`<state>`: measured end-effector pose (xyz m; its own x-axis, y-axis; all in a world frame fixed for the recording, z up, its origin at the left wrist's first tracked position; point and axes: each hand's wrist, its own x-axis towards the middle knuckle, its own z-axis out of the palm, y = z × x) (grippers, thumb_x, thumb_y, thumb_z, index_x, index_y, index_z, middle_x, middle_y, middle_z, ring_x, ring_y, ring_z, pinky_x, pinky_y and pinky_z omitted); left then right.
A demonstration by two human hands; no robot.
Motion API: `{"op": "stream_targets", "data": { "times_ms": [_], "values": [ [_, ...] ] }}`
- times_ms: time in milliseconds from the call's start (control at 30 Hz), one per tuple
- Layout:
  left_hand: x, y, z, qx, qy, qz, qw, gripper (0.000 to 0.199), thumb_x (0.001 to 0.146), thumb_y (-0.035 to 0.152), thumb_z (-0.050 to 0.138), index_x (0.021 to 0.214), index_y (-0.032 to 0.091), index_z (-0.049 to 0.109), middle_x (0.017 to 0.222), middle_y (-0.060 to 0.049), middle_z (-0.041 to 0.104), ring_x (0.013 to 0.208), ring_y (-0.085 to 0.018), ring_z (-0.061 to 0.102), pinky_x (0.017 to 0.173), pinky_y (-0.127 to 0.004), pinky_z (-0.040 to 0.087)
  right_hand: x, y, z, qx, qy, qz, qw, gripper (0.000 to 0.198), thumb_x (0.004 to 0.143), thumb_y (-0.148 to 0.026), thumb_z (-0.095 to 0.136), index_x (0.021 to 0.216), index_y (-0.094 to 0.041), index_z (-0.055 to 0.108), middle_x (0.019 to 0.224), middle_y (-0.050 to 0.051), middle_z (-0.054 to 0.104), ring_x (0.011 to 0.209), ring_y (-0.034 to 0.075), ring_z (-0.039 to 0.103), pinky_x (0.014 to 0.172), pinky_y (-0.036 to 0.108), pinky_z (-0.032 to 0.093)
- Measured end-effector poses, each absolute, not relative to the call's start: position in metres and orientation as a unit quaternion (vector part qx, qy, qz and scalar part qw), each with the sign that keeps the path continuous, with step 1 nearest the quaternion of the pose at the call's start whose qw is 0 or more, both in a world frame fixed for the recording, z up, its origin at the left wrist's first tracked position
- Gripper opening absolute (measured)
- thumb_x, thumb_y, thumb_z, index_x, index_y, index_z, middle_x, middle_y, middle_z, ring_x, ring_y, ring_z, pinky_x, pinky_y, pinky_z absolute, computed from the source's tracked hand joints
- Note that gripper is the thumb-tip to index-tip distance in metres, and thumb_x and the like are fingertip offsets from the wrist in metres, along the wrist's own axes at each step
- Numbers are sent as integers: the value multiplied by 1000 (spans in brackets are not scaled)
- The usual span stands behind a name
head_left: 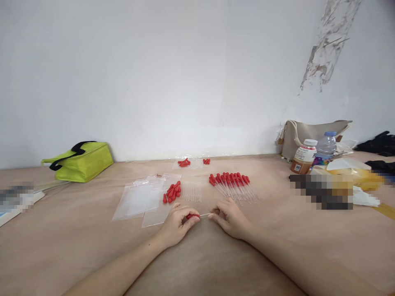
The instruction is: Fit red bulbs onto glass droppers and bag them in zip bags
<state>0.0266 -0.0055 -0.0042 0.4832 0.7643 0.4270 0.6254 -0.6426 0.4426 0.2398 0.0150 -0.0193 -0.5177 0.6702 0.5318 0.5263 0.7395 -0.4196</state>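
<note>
Bottle label [305, 154] (unreadable), left hand [177, 224] pinching red bulb [193, 216]

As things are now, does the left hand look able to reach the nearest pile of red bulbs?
Probably yes: the loose bulbs lie just beyond the left hand, and nothing seems to stand between them. However, that hand holds another red bulb, so it may need to release this first.

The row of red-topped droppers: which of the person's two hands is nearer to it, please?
Right. The right hand is close to the row of droppers, on its near side; the left hand is farther away, in front and to the left.
</note>
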Motion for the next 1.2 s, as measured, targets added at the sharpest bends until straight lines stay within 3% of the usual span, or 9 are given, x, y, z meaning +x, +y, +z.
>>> {"op": "stream_targets", "data": {
  "times_ms": [100, 400, 633, 1000, 1200],
  "values": [
    [26, -7, -3, 852, 410, 309, 107, 18, 87, 29, 45, 81, 20, 60, 74, 1, 64, 70, -15, 55, 78, -32, 31, 241, 15, -18, -327, -866, 125, 357, 15, 84, -26, 43, 82, -18, 55, 79, 2, 60, 75, 13, 51, 71, 27, 31],
    [27, -6, -6, 865, 370, 332, 66, 19, 86, 29, 45, 78, 18, 58, 64, -1, 59, 62, -14, 51, 73, -31, 35, 239, 12, -21, -320, -879, 45, 352, 19, 85, -22, 41, 78, -18, 58, 71, 2, 61, 61, 11, 46, 70, 30, 24],
    [27, -7, -7, 878, 352, 320, 46, 14, 84, 25, 49, 76, 18, 58, 62, 1, 58, 59, -13, 51, 86, -37, 31, 235, 12, -21, -302, -897, 18, 323, 21, 85, -19, 37, 77, -17, 56, 71, 1, 61, 61, 11, 45, 69, 30, 22],
    [24, -2, -6, 885, 342, 315, 37, 15, 84, 28, 49, 78, 18, 60, 67, -1, 61, 63, -14, 53, 84, -37, 33, 227, 10, -18, -335, -903, -8, 267, 25, 86, -19, 36, 67, -16, 53, 64, 0, 59, 57, 9, 43, 67, 29, 20],
    [14, 3, -2, 890, 339, 301, 44, 12, 83, 29, 53, 85, 23, 63, 72, 1, 64, 72, -15, 56, 93, -41, 28, 227, -1, -4, -322, -916, -62, 232, 23, 83, -27, 42, 72, -19, 61, 72, 4, 61, 72, 15, 48, 68, 32, 20]
  ]
}}
